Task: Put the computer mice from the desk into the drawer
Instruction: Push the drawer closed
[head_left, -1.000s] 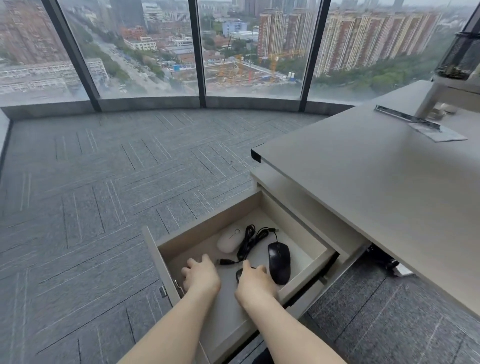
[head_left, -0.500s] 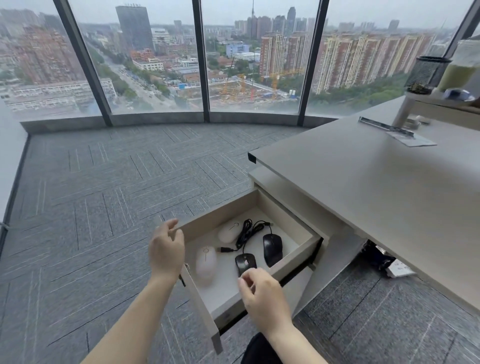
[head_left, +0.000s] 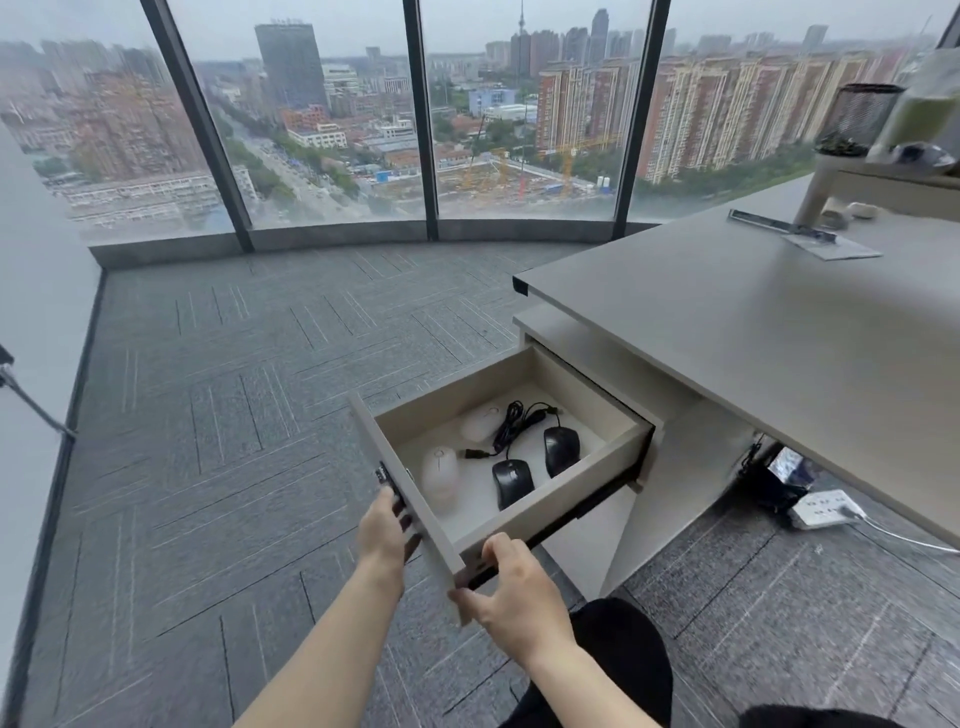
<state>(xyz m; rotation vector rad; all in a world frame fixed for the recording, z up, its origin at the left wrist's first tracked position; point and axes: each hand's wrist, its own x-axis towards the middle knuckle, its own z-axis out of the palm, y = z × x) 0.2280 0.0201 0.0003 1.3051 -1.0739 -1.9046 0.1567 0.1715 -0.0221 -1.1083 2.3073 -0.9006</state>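
The beige drawer (head_left: 571, 480) stands pulled out from under the grey desk (head_left: 753, 332). Inside lie two white mice (head_left: 439, 470) (head_left: 480, 422) and two black mice (head_left: 511, 480) (head_left: 561, 449), with a coiled black cable (head_left: 511, 423) between them. My left hand (head_left: 382, 535) rests against the outer face of the drawer front (head_left: 410, 493), fingers by its black handle. My right hand (head_left: 519, 592) grips the near corner of the drawer front from below. Neither hand holds a mouse.
Grey carpet (head_left: 234, 441) spreads to the left up to tall windows. On the desk's far end lie a flat ruler-like strip (head_left: 779, 226) and a raised shelf with a mesh cup (head_left: 857, 119). A white power strip (head_left: 826, 509) lies under the desk.
Both hands have left the inside of the drawer and moved to its front panel. The view has pulled back and up.
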